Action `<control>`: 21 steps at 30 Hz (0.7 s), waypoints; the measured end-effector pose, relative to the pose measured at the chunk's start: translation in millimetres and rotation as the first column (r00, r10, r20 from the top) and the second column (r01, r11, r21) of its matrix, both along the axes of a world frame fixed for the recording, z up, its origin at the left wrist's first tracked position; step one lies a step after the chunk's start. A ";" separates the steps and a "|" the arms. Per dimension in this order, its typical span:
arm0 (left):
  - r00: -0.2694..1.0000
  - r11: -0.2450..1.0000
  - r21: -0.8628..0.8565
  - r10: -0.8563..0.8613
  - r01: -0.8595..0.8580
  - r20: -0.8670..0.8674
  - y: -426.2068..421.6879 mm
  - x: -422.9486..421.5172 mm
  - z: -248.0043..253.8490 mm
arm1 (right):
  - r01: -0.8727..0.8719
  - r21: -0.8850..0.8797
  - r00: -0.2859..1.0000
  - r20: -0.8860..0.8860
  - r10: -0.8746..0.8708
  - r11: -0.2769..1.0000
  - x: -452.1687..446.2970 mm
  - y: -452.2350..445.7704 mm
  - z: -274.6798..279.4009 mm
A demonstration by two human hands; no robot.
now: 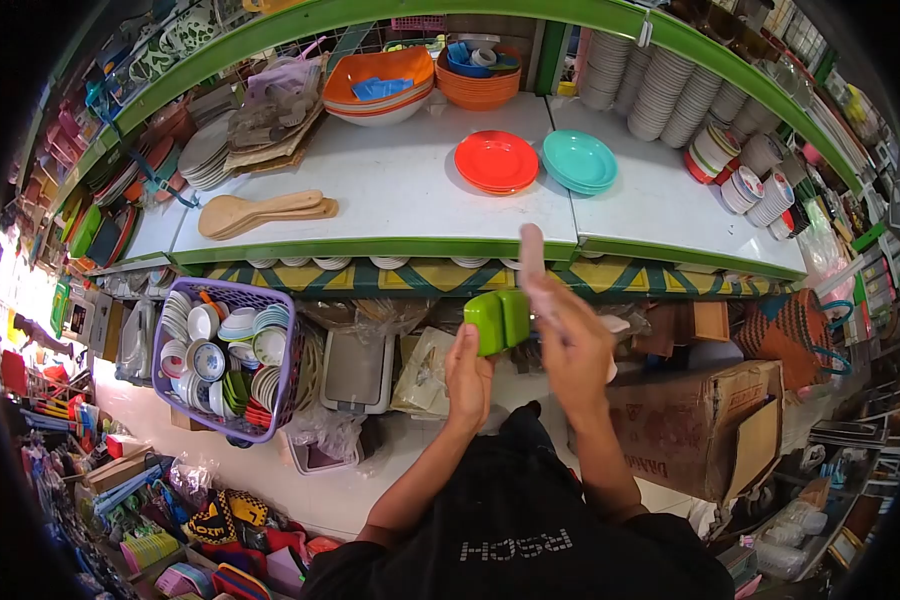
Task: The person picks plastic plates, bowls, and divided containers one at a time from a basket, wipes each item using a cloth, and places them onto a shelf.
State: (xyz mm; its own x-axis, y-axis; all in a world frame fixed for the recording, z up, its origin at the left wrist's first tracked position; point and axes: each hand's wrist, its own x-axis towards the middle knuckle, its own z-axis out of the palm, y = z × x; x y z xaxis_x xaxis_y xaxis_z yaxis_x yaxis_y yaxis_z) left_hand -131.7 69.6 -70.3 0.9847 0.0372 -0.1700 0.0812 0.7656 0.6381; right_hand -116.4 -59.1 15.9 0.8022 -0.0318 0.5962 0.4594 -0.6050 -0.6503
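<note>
My left hand (467, 378) grips a small lime-green divided dish (498, 322) by its near left side. The dish is tilted, and its hollow compartments face up and to the right. Just right of it is my right hand (573, 345), smeared by motion, with its fingers closed on what looks like a pale pinkish cloth (533, 252). The cloth sticks up past the fingers, and a pale end shows at the wrist side. Whether the cloth touches the dish I cannot tell.
Ahead, a white shelf (390, 190) with a green edge bears red plates (496, 161), turquoise plates (579, 161), wooden rice paddles (265, 212) and orange basins (380, 85). Lower left, a purple basket (280, 375) holds many small bowls. A cardboard box (690, 430) stands at right.
</note>
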 end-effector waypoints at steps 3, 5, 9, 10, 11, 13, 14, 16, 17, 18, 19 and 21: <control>0.999 0.999 -0.010 -0.047 0.047 -0.019 -3.3 -0.7 3.8 | -0.127 -0.244 0.992 -0.047 0.119 0.961 2.7 23.5 -20.4; 1.000 0.996 -0.091 -0.019 0.018 -0.016 -1.2 2.1 16.3 | -0.115 -0.261 0.993 -0.047 0.106 0.959 -0.7 30.1 -34.8; 0.993 0.974 -0.219 -0.079 0.058 -0.086 14.6 8.8 5.4 | -0.165 -0.236 0.986 -0.062 0.155 0.958 -9.8 32.4 -43.7; 0.995 0.963 -0.263 -0.073 0.053 -0.066 18.2 12.2 2.4 | -0.177 -0.249 0.984 -0.054 0.169 0.952 -11.4 31.9 -44.7; 0.994 0.959 -0.275 -0.089 0.067 -0.068 22.5 12.9 0.8 | -0.188 -0.262 0.982 -0.046 0.183 0.946 -12.9 31.2 -45.6; 0.990 0.950 -0.296 -0.122 0.095 -0.073 29.9 13.5 7.9 | -0.220 -0.285 0.975 -0.055 0.213 0.933 -17.0 28.0 -44.2; 0.987 0.956 -0.281 -0.119 0.084 -0.110 31.4 14.7 7.2 | -0.237 -0.295 0.972 -0.059 0.229 0.926 -18.2 25.6 -43.8; 0.983 0.966 -0.242 -0.125 0.090 -0.136 33.8 13.8 4.1 | -0.277 -0.281 0.961 -0.071 0.268 0.919 -20.3 18.5 -47.0; 0.981 0.970 -0.223 -0.128 0.093 -0.147 34.7 13.7 3.3 | -0.297 -0.275 0.955 -0.076 0.287 0.915 -20.6 14.4 -49.0; 0.978 0.974 -0.204 -0.134 0.099 -0.162 35.3 13.5 4.3 | -0.324 -0.290 0.946 -0.083 0.313 0.901 -20.8 10.6 -51.1; 0.974 0.977 -0.186 -0.139 0.106 -0.177 35.7 13.0 6.4 | -0.350 -0.305 0.936 -0.090 0.339 0.886 -21.1 6.6 -53.4; 0.971 0.985 -0.125 -0.145 0.123 -0.188 37.4 15.1 8.0 | -0.402 -0.344 0.915 -0.122 0.384 0.849 -22.3 -1.2 -52.6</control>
